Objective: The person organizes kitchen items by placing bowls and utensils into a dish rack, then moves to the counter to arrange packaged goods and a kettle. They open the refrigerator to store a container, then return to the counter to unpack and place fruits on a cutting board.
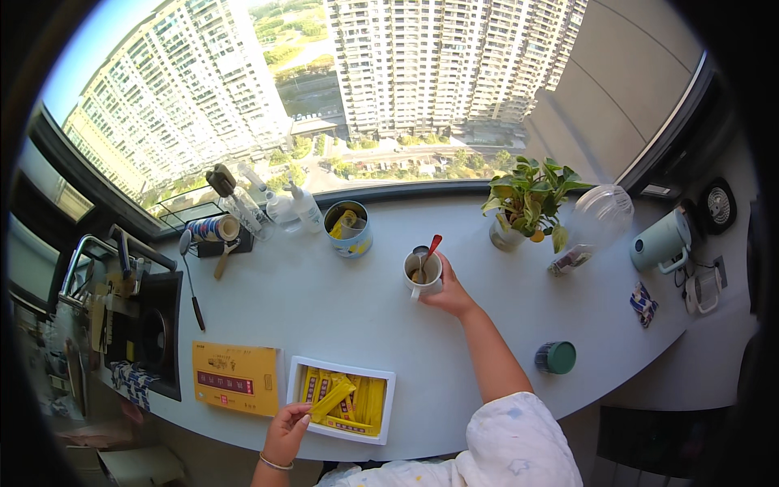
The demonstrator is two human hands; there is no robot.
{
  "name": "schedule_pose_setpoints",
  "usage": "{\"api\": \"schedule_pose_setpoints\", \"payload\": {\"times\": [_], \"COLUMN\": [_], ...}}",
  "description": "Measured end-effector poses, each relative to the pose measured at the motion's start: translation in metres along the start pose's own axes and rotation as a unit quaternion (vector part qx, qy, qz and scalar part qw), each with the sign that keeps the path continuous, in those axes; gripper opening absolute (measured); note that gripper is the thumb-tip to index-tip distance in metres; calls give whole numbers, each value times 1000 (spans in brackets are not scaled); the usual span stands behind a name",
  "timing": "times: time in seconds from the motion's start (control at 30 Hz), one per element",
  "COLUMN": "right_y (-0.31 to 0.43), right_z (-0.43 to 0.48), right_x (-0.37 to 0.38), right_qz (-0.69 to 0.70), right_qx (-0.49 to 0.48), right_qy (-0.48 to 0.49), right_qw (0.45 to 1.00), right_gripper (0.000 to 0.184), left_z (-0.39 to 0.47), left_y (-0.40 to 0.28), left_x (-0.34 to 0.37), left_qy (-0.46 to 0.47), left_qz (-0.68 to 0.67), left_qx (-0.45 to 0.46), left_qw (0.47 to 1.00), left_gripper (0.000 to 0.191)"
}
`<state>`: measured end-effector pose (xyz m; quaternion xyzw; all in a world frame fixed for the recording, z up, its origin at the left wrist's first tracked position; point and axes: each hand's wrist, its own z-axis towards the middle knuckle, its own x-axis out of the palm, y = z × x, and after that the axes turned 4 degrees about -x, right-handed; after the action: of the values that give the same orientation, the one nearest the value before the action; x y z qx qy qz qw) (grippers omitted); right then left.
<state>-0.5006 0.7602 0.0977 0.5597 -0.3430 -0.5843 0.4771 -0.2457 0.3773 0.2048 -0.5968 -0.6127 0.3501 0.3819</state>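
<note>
My left hand (286, 429) pinches the end of a yellow stick sachet (332, 397) between thumb and fingers. The sachet lies slantwise over a white open box (391, 409) filled with several similar yellow sachets. My right hand (449, 287) is wrapped around the right side of a white mug (423, 273), whose handle points toward me. A spoon with a red handle (434, 245) leans inside the mug, beside what looks like another metal utensil; something brownish lies at the bottom. Left of the box rests its yellow cardboard lid or carton (236, 377), which bears writing.
A green-lidded jar (557, 357) stands at right. Along the window are a blue tin (348, 229), pump bottles (297, 207), a potted plant (526, 201) and a clear plastic container (599, 219). A ladle (192, 280) lies near the sink (152, 335); an electric kettle (660, 240) stands far right.
</note>
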Motion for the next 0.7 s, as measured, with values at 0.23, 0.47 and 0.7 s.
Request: {"api": "schedule_pose_setpoints", "payload": {"times": [0.23,0.47,0.7], "right_y": [-16,-11,-34], "right_z": [30,119,149], "right_x": [18,48,68], "right_qz": [19,-136,-103], "right_qx": [-30,-32,-7], "right_qy": [-79,-254,-278], "right_qw": [996,957,955], "right_gripper": [97,95,104], "left_z": [-13,-13,-28], "left_y": [12,11,14], "left_x": [-6,-7,-12], "left_qy": [-14,-32,-57], "left_qz": [-5,-22,-4], "left_qx": [12,24,19], "left_qw": [1000,999,998], "left_gripper": [22,22,22]}}
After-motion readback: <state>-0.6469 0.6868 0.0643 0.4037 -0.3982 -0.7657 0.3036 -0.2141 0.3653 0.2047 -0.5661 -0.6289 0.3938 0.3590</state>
